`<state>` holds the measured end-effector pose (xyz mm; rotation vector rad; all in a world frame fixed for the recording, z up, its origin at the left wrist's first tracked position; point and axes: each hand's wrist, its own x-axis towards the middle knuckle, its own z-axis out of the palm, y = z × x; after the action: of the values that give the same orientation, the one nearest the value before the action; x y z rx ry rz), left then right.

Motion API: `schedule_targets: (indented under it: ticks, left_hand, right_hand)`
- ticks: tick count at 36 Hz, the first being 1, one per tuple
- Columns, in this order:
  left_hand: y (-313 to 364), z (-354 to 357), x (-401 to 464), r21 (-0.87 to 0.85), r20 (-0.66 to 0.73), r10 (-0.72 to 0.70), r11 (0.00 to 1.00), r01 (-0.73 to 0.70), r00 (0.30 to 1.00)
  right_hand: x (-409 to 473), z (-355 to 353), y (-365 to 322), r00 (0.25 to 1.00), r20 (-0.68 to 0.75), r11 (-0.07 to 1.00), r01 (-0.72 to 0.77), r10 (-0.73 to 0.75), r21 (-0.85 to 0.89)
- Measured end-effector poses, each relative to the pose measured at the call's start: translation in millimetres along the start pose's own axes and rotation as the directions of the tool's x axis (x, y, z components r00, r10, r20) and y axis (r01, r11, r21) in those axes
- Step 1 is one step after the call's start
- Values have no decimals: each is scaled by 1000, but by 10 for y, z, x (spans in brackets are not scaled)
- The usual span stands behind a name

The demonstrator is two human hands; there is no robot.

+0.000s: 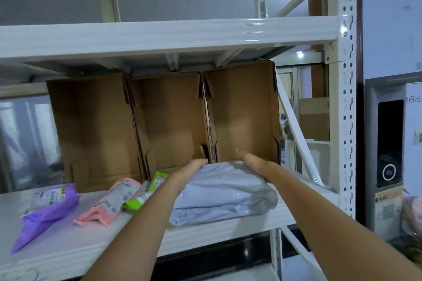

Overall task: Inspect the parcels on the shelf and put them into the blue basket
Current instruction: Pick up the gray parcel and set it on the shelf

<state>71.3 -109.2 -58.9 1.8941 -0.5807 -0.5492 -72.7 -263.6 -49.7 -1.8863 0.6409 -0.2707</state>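
Head view: both hands on a bulky grey parcel (225, 191) lying flat at the right end of the white shelf (68, 246), just in front of the right cardboard box (244, 116). Its long axis runs roughly front to back, far end toward the box. Left hand (190, 170) rests on the left far edge, right hand (253, 163) on the right far edge; fingertips hidden, so can't tell if they grip. Purple parcel (49, 210), pink parcel (112, 201), green parcel (146, 191) lie to its left.

Cardboard boxes (173, 121) behind (open-fronted), beam (159, 36) overhead
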Motion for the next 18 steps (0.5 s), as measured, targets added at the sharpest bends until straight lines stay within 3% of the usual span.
schedule_targets:
  ticks: [4, 7, 10, 14, 18]
  left_hand:
    - [-86, -25, -159, -372, -91, -14, 928, -22, 996]
    - [-188, 11, -219, -480, -70, -11, 877, -24, 998]
    - [-211, 66, -249, -584, -73, -14, 811, -31, 997]
    - [-340, 59, -217, -569, -161, -42, 820, -58, 986]
    - [-381, 45, -232, -534, -229, -120, 845, -22, 966]
  right_hand:
    - [-68, 9, 114, 984, -127, 938, 160, -126, 307]
    - [-47, 53, 213, 975, -160, 916, 201, -153, 347]
    - [-2, 49, 237, 985, -142, 923, 146, -101, 356]
    - [65, 31, 283, 992, -125, 918, 70, -22, 391]
    - [37, 34, 327, 998, -33, 832, -30, 58, 554]
